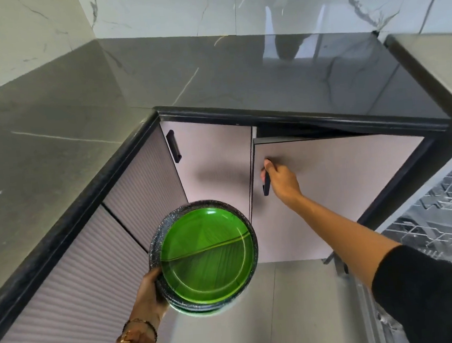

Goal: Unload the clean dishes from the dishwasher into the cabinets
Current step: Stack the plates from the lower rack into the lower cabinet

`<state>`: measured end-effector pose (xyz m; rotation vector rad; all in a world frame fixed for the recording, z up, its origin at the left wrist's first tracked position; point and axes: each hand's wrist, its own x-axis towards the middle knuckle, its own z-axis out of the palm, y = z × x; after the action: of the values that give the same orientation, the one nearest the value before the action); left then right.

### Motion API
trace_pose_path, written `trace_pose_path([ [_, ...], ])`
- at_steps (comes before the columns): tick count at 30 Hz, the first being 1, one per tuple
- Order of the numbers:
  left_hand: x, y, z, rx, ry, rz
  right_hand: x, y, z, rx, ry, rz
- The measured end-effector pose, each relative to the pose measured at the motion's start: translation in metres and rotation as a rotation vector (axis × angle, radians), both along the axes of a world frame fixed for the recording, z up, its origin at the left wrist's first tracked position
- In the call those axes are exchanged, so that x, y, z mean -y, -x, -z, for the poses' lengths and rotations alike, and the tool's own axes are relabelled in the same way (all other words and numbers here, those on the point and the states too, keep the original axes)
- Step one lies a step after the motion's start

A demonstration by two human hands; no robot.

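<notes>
My left hand [148,294] grips the near-left edge of a stack of plates [207,256] held low over the floor: a green leaf-patterned plate lies on top of a dark speckled one, with more rims showing beneath. My right hand [281,179] is curled round the black vertical handle [266,184] of the right lower cabinet door [337,189]. That door stands slightly ajar, a dark gap showing along its top edge under the counter. At the right edge, the dishwasher [439,216] is open, its wire rack visible.
A dark marble L-shaped countertop [211,72] runs above the cabinets. The left cabinet door [213,158] with its own black handle is closed. Ribbed cabinet fronts [73,278] line the left side. Pale floor tiles [284,310] lie below.
</notes>
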<state>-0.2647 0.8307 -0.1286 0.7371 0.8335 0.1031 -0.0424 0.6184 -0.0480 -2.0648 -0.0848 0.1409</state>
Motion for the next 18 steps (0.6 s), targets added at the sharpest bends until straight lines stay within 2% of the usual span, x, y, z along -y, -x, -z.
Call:
trace_pose_path([
  [4, 0.015, 0.009, -0.012, 0.023, -0.053, -0.032, 0.024, 0.047, 0.006, 0.069, 0.023, -0.019],
  [9, 0.038, 0.022, -0.018, -0.002, -0.015, -0.077, 0.066, 0.117, 0.004, 0.115, 0.032, -0.007],
  [15, 0.063, 0.029, -0.013, 0.005, 0.017, -0.058, 0.147, 0.184, 0.021, 0.096, -0.235, 0.217],
  [18, 0.073, 0.026, -0.008, 0.001, 0.008, -0.027, 0.203, 0.196, 0.025, 0.007, -0.457, 0.475],
])
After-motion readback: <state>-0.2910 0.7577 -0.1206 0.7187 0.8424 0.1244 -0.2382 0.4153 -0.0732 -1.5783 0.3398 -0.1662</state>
